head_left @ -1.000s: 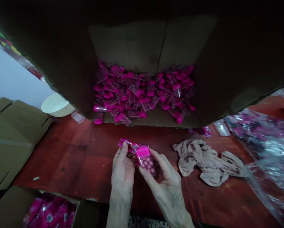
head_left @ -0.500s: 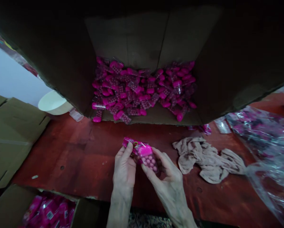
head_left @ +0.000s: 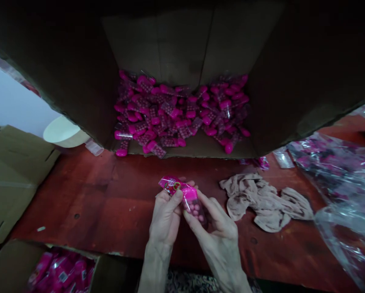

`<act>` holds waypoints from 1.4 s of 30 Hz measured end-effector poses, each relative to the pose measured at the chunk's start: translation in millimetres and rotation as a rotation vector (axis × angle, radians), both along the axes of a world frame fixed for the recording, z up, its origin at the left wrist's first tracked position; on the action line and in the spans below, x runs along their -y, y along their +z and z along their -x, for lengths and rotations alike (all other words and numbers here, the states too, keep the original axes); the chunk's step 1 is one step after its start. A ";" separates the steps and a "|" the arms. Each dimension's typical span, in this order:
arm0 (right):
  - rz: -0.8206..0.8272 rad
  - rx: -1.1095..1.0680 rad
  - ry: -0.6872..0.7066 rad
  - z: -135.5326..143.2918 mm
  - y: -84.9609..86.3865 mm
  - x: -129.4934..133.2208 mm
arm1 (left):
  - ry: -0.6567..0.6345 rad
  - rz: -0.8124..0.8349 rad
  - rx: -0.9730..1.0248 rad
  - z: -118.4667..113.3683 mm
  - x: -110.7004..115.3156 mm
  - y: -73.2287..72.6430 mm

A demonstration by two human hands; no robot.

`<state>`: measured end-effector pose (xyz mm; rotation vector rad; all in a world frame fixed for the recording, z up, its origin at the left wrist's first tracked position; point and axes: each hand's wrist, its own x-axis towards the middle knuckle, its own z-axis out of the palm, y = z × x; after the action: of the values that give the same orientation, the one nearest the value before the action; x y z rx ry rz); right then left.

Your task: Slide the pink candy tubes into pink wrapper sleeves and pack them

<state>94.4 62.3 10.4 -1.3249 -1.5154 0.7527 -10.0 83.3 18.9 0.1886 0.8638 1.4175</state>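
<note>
My right hand (head_left: 217, 230) pinches a small clear candy bottle (head_left: 194, 205) with a bright pink cap and round pink candies inside. My left hand (head_left: 167, 217) has its thumb pressed on a shiny pink printed packet (head_left: 169, 184) beside the cap, and its fingers reach behind the bottle. A small yellow-green ring (head_left: 177, 186) shows at the thumb tip. Packet and cap touch; whether they are joined I cannot tell. Beyond my hands, a big cardboard box (head_left: 182, 151) lies with its opening toward me, holding many similar pink-capped bottles (head_left: 170, 110).
A crumpled greyish cloth (head_left: 264, 199) lies right of my hands on the red table (head_left: 109, 203). Clear plastic bags (head_left: 347, 183) with pink items fill the right side. At left are a white bowl (head_left: 65, 132), a cardboard carton (head_left: 14, 175) and an open box of pink packets (head_left: 63, 270).
My left hand has shifted right, closer to the bottle, its fingers now showing behind the cap. The printed packet has turned, showing more of its front. The view has shifted slightly.
</note>
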 end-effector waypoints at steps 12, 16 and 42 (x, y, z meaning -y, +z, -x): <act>-0.042 -0.058 0.030 -3.2 -4.7 -2.5 | -0.086 -0.027 0.051 -4.9 -2.9 -2.9; -0.090 -0.061 0.013 -3.2 -2.6 -1.8 | -0.039 0.031 0.039 -6.2 -0.2 -7.5; 0.083 -0.158 0.006 -10.9 14.0 18.0 | -0.161 0.017 -0.033 -16.6 17.4 4.2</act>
<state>105.4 44.3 24.4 -1.2901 -1.3759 0.9112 6.6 65.9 23.2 0.2639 0.8676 1.2594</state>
